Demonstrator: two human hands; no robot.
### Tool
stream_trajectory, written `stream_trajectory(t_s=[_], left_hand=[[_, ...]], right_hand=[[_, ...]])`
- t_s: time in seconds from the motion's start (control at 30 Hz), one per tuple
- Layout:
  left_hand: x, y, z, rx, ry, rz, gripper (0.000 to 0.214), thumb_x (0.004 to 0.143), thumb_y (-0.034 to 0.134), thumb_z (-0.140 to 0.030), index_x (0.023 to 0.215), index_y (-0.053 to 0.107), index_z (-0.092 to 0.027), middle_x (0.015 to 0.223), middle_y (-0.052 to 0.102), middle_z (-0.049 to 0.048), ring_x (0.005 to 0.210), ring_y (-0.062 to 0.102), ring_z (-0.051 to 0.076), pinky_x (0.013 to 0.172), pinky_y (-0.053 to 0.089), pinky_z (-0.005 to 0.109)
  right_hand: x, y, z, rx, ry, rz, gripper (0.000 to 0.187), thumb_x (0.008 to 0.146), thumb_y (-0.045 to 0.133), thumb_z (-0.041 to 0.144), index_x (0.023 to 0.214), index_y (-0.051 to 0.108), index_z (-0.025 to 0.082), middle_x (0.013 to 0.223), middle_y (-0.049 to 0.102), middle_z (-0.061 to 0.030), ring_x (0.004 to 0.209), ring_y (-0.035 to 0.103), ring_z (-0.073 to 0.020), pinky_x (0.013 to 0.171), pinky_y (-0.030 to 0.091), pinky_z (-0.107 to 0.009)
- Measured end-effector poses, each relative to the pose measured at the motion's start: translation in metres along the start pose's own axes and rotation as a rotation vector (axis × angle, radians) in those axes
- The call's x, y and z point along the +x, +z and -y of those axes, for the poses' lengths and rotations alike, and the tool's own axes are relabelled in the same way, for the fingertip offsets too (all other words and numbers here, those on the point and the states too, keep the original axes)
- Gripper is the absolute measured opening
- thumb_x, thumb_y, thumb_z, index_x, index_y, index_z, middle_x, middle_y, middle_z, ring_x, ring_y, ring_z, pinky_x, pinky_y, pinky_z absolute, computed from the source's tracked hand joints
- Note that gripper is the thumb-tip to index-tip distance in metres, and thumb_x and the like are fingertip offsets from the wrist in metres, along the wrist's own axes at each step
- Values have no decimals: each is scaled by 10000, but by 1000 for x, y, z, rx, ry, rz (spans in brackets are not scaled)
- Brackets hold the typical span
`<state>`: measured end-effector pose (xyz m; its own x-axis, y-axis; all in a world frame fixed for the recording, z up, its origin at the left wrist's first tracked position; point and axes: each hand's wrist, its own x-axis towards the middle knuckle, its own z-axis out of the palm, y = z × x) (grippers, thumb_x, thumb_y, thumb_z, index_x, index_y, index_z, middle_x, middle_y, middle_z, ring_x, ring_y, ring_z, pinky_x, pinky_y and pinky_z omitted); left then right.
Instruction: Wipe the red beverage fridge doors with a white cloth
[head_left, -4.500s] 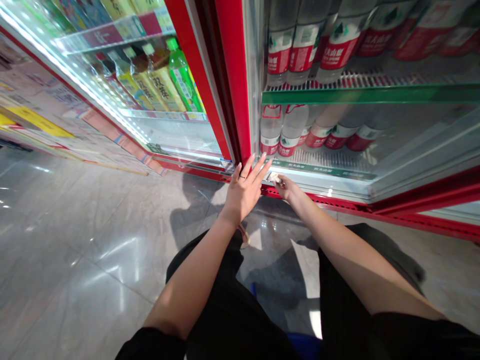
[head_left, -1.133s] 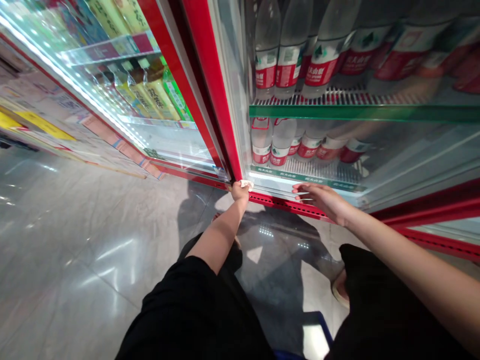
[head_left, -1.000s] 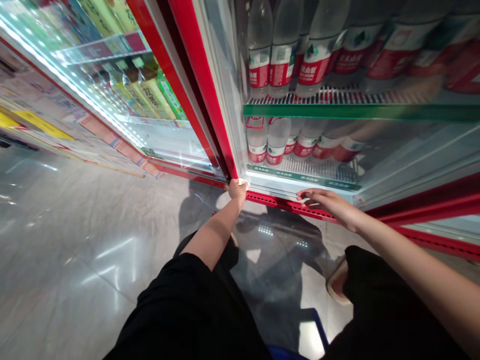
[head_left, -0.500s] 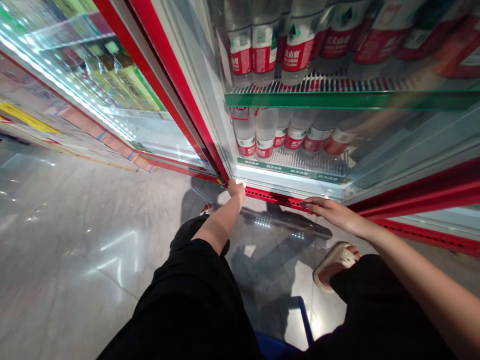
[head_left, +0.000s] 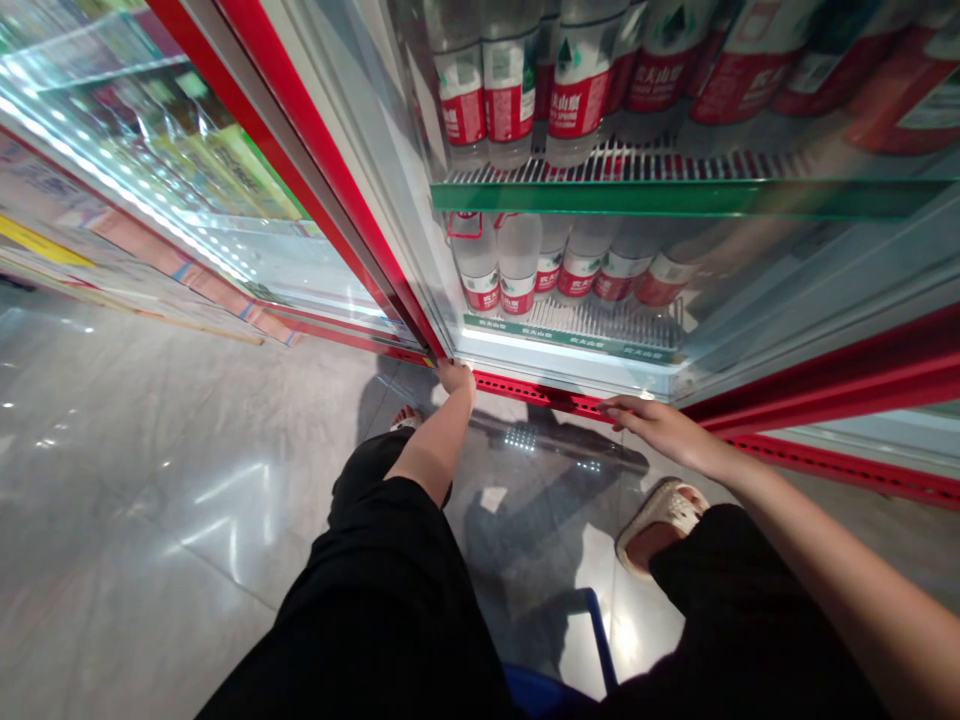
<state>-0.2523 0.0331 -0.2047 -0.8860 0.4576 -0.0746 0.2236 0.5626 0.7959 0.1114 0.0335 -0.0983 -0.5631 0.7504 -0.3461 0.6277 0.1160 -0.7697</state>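
My left hand (head_left: 456,376) is down at the lower left corner of a red-framed drinks fridge, its fingers curled in against the sill. A trace of white shows by the fingers, too small to name. My right hand (head_left: 645,420) has its fingers stretched out, tips at the red perforated strip (head_left: 540,391) along the fridge's bottom edge. Behind it, water bottles (head_left: 517,262) with red and white labels stand on the lowest shelf. Larger bottles (head_left: 579,85) of the same kind are on the shelf above, which has a green front edge (head_left: 600,198).
To the left is another lit drinks fridge (head_left: 315,285) with yellow-labelled bottles (head_left: 240,160). A red frame bar (head_left: 825,375) slants along the right. Below me, a blue basket (head_left: 536,690) with a raised handle (head_left: 600,635) sits between my legs on the shiny tiled floor (head_left: 150,480).
The view has shifted slightly, so the fridge appears further left. My left hand stays at the corner, and less white shows beside it. My right hand keeps its place by the red strip.
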Motion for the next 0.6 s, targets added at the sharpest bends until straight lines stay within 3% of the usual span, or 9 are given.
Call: stream_trajectory(t_s=[0.17, 0.27, 0.47, 0.6], left_hand=[[-26, 20, 4, -5, -15, 159, 395, 1020, 722, -409, 1344, 658, -193, 1343, 688, 100, 1154, 711, 248, 970, 634, 456], [-30, 17, 3, 1, -11, 201, 321, 1003, 750, -373, 1244, 696, -168, 1224, 729, 82, 1060, 731, 222, 932, 642, 424], [-4, -13, 0, 23, 15, 114, 401, 1027, 709, -417, 1349, 656, -183, 1355, 684, 107, 1160, 706, 251, 987, 630, 476], [7, -13, 4, 22, 30, 25, 412, 1024, 714, -417, 1363, 650, -193, 1371, 677, 108, 1176, 702, 256, 991, 628, 474]], right_hand=[[-1, -6, -4, -3, 5, -7, 617, 881, 528, 740, 1131, 796, 243, 1221, 824, -127, 1179, 748, -385, 1126, 533, -523], [3, -9, -1, 6, -16, -26, 581, 886, 561, 714, 1129, 809, 248, 1316, 799, -120, 1254, 719, -383, 1177, 501, -523], [3, -4, 7, -2, -30, -24, 523, 905, 558, 662, 1143, 819, 276, 1252, 826, -87, 1195, 746, -360, 1123, 545, -484], [-4, 1, 5, -33, -40, 9, 541, 917, 522, 651, 1164, 813, 268, 1250, 825, -95, 1150, 763, -368, 1097, 558, -496]])
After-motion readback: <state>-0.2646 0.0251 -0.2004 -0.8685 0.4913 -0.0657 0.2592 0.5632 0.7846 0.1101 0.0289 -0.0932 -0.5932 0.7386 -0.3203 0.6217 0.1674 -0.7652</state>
